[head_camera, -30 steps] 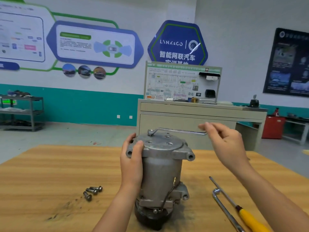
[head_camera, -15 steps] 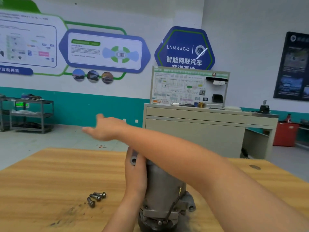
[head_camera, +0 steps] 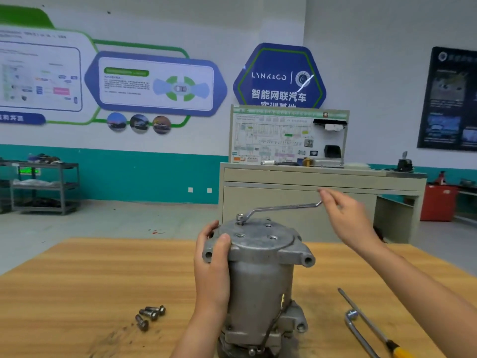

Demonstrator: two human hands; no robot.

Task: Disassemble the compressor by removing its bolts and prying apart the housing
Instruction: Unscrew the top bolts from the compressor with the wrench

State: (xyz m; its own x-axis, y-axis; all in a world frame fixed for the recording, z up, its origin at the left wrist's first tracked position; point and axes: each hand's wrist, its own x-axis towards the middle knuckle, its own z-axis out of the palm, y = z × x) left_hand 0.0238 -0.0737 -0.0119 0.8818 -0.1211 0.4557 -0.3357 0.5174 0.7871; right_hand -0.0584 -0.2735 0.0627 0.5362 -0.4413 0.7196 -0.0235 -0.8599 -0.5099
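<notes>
A grey metal compressor [head_camera: 260, 280] stands upright on the wooden table [head_camera: 77, 293]. My left hand [head_camera: 213, 257] grips its upper left side, thumb on the top cover. An offset ring wrench [head_camera: 278, 209] sits on a bolt [head_camera: 240, 220] at the far left of the top cover, its handle reaching right. My right hand [head_camera: 346, 215] holds the far end of the wrench handle with curled fingers. Several empty bolt holes show in the cover. Three removed bolts [head_camera: 149, 316] lie on the table to the left.
A second bent wrench [head_camera: 357, 332] and a yellow-handled screwdriver [head_camera: 374, 329] lie at the right front of the table. Dark grit marks the table near the bolts. Behind stand a beige cabinet [head_camera: 309, 197] with a display board, a metal shelf rack [head_camera: 44, 187] and a red bin [head_camera: 438, 202].
My right arm, which half a second ago reached across to the left over the compressor, has swung back to the right and holds the wrench handle end again. My left hand kept its grip.
</notes>
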